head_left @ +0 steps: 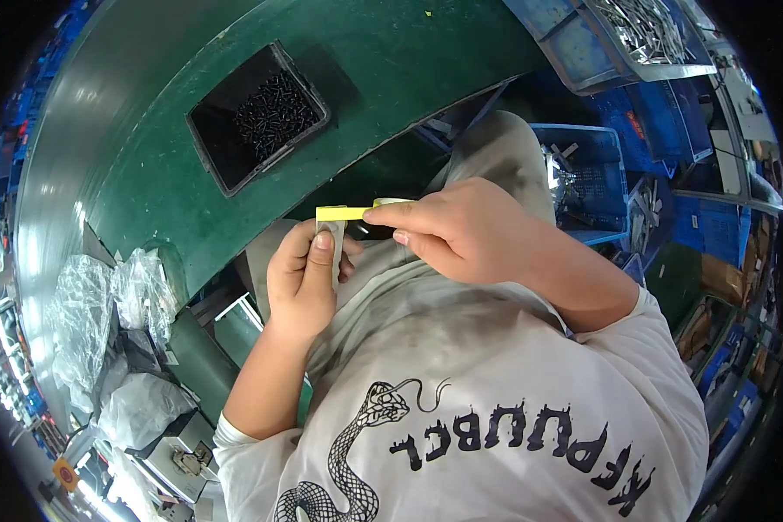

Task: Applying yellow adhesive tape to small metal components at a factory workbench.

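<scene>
My left hand [297,283] is closed round a flat, light grey metal-looking strip [336,252], held upright in front of my lap with the thumb on its face. Across the strip's top end lies a bright yellow tape [344,213], stretched sideways toward my right hand [474,230]. The right hand's fingers are closed on the tape's other end, the index finger pointing along it. Just behind that index finger shows the pale rim of what looks like a tape roll [393,202], mostly hidden by the hand.
A black bin [202,143] of small dark parts stands on the green table [383,78]. At the upper right is a blue crate [565,56] of metal strips; a blue basket [622,187] sits below. Clear plastic bags [83,304] lie at the left.
</scene>
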Demonstrator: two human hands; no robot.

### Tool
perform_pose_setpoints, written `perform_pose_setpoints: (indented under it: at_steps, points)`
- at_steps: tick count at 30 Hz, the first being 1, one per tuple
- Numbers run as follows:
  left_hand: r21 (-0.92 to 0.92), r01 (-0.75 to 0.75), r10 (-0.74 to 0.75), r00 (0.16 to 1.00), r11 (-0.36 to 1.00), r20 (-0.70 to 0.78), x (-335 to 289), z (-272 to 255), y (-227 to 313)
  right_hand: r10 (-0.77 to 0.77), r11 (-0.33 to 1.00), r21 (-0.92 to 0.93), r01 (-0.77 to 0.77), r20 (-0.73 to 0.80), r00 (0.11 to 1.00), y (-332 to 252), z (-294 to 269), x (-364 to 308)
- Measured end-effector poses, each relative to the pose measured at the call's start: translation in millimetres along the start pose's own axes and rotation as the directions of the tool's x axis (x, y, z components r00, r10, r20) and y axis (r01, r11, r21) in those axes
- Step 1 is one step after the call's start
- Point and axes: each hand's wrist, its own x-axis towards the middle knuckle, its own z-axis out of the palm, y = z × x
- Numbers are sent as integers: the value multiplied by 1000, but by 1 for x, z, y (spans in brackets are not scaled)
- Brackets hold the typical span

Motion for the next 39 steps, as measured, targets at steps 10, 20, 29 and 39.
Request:
perform_pose_setpoints:
  at_steps: [10,20,29,39]
  points:
    - [-83,24,-22,999,996,27,-2,0,-2,9,1000,18,-9,14,1000,5,3,0]
    - [-217,121,-122,992,969,5,11,12,9,-191,949,-247,195,41,981,8,-8,-1]
    - [74,-13,28,977,997,-212,51,20,65,-394,754,-556,351,44,918,11,-59,46]
    - [222,145,-54,927,964,-370,107,13,108,-202,845,-492,209,70,977,21,-80,101]
